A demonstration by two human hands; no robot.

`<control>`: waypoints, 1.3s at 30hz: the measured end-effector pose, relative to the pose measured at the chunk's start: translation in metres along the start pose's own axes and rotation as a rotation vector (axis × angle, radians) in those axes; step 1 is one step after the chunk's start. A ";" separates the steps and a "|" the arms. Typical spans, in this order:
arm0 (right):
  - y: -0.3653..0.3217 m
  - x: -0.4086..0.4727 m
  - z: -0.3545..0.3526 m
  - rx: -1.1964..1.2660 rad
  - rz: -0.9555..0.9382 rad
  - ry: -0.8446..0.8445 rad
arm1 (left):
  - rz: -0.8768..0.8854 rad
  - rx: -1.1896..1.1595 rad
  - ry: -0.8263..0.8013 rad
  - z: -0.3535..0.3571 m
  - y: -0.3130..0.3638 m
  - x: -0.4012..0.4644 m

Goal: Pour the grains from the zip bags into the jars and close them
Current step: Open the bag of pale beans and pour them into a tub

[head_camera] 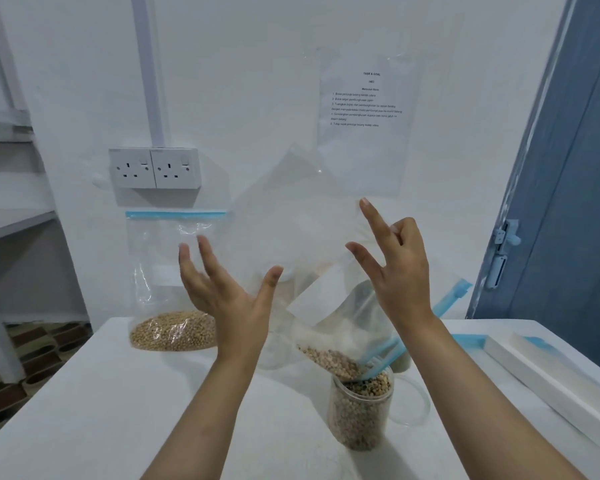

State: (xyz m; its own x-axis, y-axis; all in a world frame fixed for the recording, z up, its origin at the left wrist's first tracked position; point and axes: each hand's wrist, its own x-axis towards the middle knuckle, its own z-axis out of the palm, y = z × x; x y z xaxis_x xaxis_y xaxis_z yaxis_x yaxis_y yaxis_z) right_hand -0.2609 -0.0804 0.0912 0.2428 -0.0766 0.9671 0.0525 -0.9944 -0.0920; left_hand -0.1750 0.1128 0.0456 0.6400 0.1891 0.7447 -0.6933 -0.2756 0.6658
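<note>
The tilted zip bag (326, 306) is thin, limp film, its blue-zip mouth resting in the open jar (361, 410) on the table (118, 393). Your left hand (229, 306) and right hand (399, 271) touch it with spread fingers, gripping nothing firmly. Pinch the upper corners (film likely slippery). A second bag (174, 271) stands behind.

Table (136, 393) front-left open; jar (361, 414), upended bag (326, 299) block centre-right.

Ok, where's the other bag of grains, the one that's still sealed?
In the head view the sealed bag stands upright at the table's back left, against the wall under the sockets, just behind the left hand.
</note>
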 end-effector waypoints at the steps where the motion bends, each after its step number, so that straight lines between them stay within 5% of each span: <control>1: 0.000 0.000 0.000 0.000 -0.001 0.000 | -0.062 -0.077 -0.019 -0.001 0.001 -0.004; 7: 0.000 0.000 0.001 -0.010 0.020 -0.003 | -0.181 -0.295 -0.046 -0.001 0.000 0.003; 39: 0.007 0.001 -0.006 0.053 0.128 0.007 | -0.088 -0.263 -0.184 -0.003 0.010 0.019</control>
State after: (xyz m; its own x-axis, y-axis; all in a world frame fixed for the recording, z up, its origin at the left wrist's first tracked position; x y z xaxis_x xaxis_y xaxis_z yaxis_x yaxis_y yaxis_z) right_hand -0.2663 -0.0884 0.0933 0.2437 -0.2036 0.9482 0.0722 -0.9712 -0.2271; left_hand -0.1707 0.1160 0.0666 0.7340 0.0214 0.6788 -0.6788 -0.0085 0.7342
